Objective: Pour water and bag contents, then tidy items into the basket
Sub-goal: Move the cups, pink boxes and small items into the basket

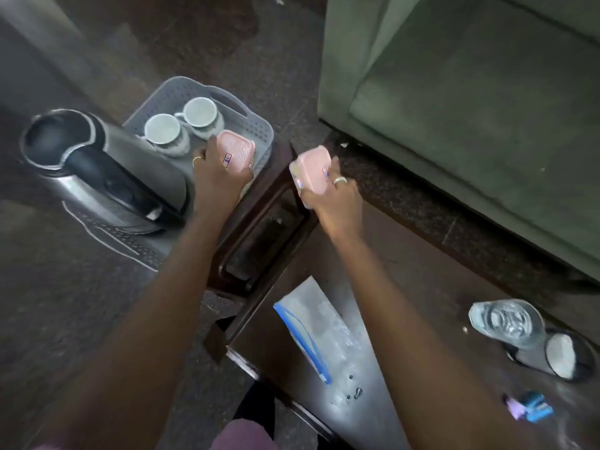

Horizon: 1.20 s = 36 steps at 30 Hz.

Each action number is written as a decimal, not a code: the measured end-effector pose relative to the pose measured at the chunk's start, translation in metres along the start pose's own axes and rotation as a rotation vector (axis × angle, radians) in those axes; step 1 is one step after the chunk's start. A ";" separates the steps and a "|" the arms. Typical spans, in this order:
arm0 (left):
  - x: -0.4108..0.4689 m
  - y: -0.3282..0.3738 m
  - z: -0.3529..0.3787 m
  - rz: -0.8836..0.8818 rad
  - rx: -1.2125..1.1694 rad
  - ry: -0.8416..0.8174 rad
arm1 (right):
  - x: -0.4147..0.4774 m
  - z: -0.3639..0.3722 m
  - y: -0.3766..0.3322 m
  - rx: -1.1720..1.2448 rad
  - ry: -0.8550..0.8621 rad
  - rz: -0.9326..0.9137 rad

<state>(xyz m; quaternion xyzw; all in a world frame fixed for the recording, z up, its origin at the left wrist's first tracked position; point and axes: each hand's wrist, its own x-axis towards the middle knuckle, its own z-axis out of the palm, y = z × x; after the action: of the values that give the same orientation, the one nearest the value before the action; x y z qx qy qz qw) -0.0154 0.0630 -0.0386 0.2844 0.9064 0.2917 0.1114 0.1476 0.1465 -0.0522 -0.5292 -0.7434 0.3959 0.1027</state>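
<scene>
Left hand point(217, 178) grips a pink box point(240, 150) at the basket point(181, 95), right hand point(336, 198) grips a second pink box point(310, 168)

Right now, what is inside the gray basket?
A cup, a second cup and a pink box that the left hand grips. It is closed, hiding its contents; the kettle covers the left corner of the basket. The right hand holds another box outside.

On my feed, the kettle point(97, 164) stands left of the basket point(259, 125), which holds two cups point(162, 129) at its far side and a box point(238, 149) near right. A second box point(311, 167) is held just right of the basket, and the bag point(311, 326) and bottle point(506, 319) lie nearer on the table point(406, 287).
</scene>
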 end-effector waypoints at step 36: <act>0.015 -0.013 0.044 0.107 -0.012 0.037 | 0.049 0.089 -0.050 -0.348 0.234 -0.343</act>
<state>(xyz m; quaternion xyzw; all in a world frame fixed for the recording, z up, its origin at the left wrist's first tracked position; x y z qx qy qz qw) -0.0173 0.0833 -0.0820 0.3265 0.8901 0.3077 0.0806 0.0407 0.1398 -0.0895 -0.4474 -0.8622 0.1749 0.1610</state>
